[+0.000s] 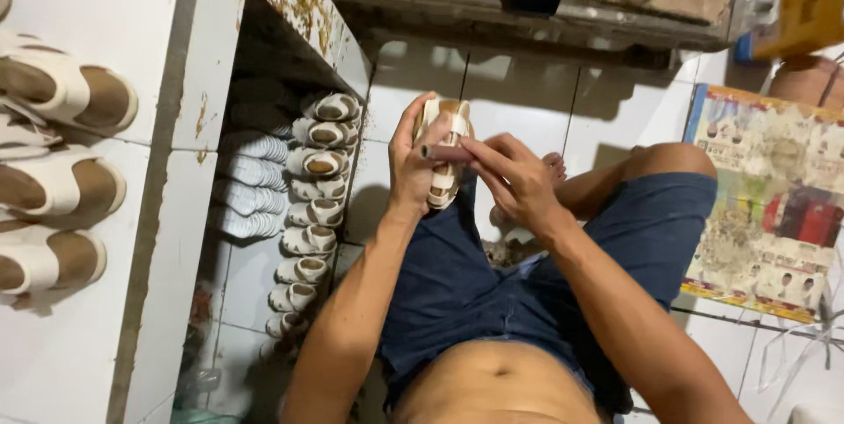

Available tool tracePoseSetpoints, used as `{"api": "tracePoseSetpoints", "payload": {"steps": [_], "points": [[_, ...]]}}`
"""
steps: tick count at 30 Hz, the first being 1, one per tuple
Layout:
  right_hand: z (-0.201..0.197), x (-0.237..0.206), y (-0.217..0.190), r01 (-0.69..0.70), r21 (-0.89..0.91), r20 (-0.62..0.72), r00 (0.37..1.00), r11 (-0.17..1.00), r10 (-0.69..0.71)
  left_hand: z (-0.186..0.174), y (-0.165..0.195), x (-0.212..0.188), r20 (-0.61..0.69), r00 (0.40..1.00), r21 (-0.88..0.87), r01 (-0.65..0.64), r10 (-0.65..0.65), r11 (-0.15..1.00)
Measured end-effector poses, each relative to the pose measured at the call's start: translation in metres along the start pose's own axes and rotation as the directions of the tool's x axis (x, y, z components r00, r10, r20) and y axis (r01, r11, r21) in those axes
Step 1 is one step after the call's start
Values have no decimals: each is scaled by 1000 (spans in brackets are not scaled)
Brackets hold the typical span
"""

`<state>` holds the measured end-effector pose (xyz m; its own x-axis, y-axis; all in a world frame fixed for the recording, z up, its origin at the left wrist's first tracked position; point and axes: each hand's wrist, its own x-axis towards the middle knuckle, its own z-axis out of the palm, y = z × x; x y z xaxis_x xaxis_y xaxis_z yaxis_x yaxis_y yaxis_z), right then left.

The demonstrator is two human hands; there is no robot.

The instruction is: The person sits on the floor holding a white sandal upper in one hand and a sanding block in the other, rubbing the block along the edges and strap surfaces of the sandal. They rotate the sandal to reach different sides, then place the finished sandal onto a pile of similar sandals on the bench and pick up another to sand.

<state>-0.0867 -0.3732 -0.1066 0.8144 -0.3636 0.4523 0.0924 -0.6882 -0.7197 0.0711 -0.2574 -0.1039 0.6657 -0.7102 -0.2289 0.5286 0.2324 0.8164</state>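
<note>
Now: Sandal Held Over the Lap

Left hand fingers wrap a white sandal; right hand fingers pinch a dark stick against it. At nine o'clock, more sandals line the shelf under the white counter.

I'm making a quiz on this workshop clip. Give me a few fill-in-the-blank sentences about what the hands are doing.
1. The left hand holds a white-strapped ____ upright.
2. The right hand presses a short dark ____ against its straps.
3. More sandals stand in a row ____ the white table.
4. The person wears blue ____.

Missing words: sandal; stick-like tool; under; shorts
</note>
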Motion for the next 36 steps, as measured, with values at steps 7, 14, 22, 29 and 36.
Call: {"api": "tracePoseSetpoints", "payload": {"steps": [7,14,22,29,36], "points": [[-7,5,0,-170,21,-130,977,985,171,9,9,-4,-20,999,6,26,-26,1000],[5,0,5,-165,1,-134,977,986,164,12,4,-9,-29,1000,42,8,-6,999],[5,-4,13,-181,-70,-106,979,981,173,6,0,-9,-4,1000,35,-22,22,999],[11,2,14,-50,11,-155,987,999,51,9,1,-7,13,994,50,-107,106,993],[-5,-3,14,-217,-7,-119,969,976,215,8,7,-7,-53,998,23,42,-41,999]]}}
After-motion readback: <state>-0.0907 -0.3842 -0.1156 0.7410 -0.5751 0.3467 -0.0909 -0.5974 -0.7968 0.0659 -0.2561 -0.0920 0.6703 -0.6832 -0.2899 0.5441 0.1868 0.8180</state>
